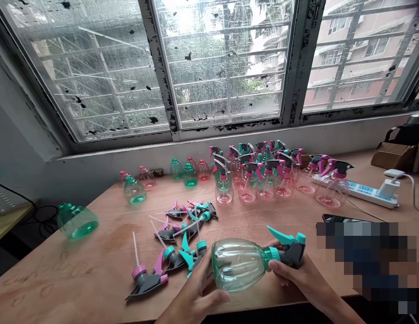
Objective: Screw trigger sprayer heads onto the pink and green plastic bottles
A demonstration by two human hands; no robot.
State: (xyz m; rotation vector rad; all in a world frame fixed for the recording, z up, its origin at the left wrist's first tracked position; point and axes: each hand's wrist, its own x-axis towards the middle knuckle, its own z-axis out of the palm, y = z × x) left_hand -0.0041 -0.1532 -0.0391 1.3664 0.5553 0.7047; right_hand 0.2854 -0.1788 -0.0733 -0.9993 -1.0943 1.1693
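Green spray bottle (239, 264) lies sideways in your two hands above the front of the counter (104, 279), its base toward your left and its neck toward your right. Your right grip (290, 269) pinches the teal collar (274, 254) at the neck, thumb in front and fingers behind, with the dark grey sprayer head (295, 254) just beyond and its teal trigger (281, 236) pointing up. Your left grip (200, 288) curls about the base end, fingers behind the bottle and thumb stretched along its lower side.

Just beyond your left fingers, loose sprayer heads (173, 260) in grey, teal and pink lie scattered, several with their tubes jutting upward. Nearest your left wrist rests one with a pink collar (139, 271).

Farther back, in front of the window (226, 67), a crowd of pink and green bottles fitted with sprayers (268, 188) stands close together. To the left of them, bare-necked bottles (190, 177) stand in small groups, and one green bottle (77, 223) stands alone near the counter's left edge.

On your right, a white power strip (371, 193) lies beside the crowd, with a brown box (385, 154) behind it.
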